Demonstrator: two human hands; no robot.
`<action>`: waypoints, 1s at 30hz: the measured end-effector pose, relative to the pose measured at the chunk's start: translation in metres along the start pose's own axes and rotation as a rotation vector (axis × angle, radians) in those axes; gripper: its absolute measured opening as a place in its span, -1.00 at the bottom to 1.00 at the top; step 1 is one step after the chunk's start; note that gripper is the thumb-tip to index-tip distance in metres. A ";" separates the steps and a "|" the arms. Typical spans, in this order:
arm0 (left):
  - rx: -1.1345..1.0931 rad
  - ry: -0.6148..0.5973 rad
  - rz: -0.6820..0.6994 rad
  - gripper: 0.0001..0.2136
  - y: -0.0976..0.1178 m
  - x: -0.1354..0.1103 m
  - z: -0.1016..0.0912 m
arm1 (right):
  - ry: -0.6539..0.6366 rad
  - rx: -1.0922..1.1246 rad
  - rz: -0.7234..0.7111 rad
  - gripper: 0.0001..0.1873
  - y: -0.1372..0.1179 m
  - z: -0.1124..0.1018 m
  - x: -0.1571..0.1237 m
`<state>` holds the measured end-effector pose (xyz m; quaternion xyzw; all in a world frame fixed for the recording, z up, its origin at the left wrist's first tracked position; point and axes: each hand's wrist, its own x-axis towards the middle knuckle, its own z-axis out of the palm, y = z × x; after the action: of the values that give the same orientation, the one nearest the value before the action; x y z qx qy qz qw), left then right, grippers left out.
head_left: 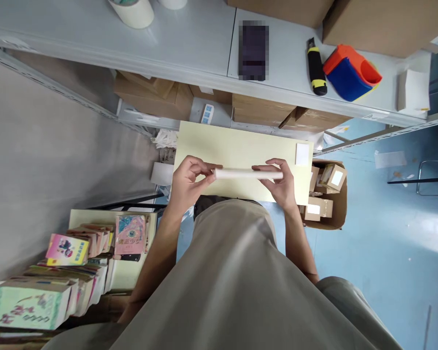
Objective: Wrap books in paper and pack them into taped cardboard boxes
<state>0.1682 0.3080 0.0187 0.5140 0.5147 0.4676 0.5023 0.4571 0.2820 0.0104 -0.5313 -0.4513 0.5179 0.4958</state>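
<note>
Over the pale yellow tabletop [237, 146], a slim white book-like slab [237, 174] is held level and seen edge-on, so its faces are hidden. My left hand [189, 183] pinches its left end between thumb and fingers. Around the right end, my right hand [282, 187] is closed, with the thumb on the near side and the fingers on the far side. A small white card [302, 154] lies on the tabletop beyond my right hand.
A grey shelf [204, 53] ahead carries a utility knife [317, 68], an orange-and-blue holder [350, 73], a pixelated dark object [254, 51] and tape rolls [136, 13]. Stacked books [31, 304] stand at lower left. An open carton [341, 209] of small boxes sits right of the table.
</note>
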 end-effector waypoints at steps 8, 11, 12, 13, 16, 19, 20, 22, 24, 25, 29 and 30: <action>0.030 -0.067 -0.096 -0.49 0.001 -0.006 -0.009 | -0.008 -0.094 -0.009 -0.55 -0.011 0.000 -0.004; -0.036 -0.110 -0.123 -0.46 -0.003 -0.007 -0.012 | -0.056 -0.065 -0.002 -0.51 -0.011 -0.004 -0.005; -0.037 -0.112 -0.127 -0.47 -0.004 -0.007 -0.012 | -0.071 -0.053 0.009 -0.49 -0.010 -0.005 -0.005; -0.028 -0.106 -0.130 -0.49 -0.005 -0.008 -0.012 | -0.082 -0.045 0.022 -0.46 -0.008 -0.005 -0.005; 0.016 -0.074 -0.143 -0.59 -0.002 -0.010 -0.008 | -0.079 -0.029 0.082 -0.46 -0.006 -0.002 -0.005; 0.052 -0.052 -0.172 -0.59 0.008 -0.012 -0.002 | -0.075 -0.016 0.143 -0.42 -0.007 0.004 -0.007; 0.058 -0.046 -0.179 -0.59 0.011 -0.013 -0.001 | -0.076 -0.012 0.153 -0.39 -0.009 0.006 -0.008; 0.062 -0.036 -0.186 -0.58 0.015 -0.013 0.001 | -0.083 -0.007 0.162 -0.36 -0.011 0.009 -0.009; 0.053 -0.030 -0.192 -0.57 0.015 -0.013 0.001 | -0.083 0.000 0.165 -0.35 -0.013 0.012 -0.011; 0.046 -0.026 -0.198 -0.56 0.014 -0.013 0.001 | -0.081 0.002 0.168 -0.35 -0.013 0.013 -0.011; 0.012 -0.016 -0.216 -0.52 0.007 -0.016 0.000 | -0.092 0.007 0.159 -0.35 -0.010 0.014 -0.012; 0.005 -0.020 -0.216 -0.51 0.006 -0.017 0.000 | -0.098 0.009 0.151 -0.36 -0.009 0.013 -0.012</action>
<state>0.1675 0.2909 0.0256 0.4613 0.5633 0.4044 0.5535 0.4440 0.2719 0.0210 -0.5354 -0.4314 0.5813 0.4351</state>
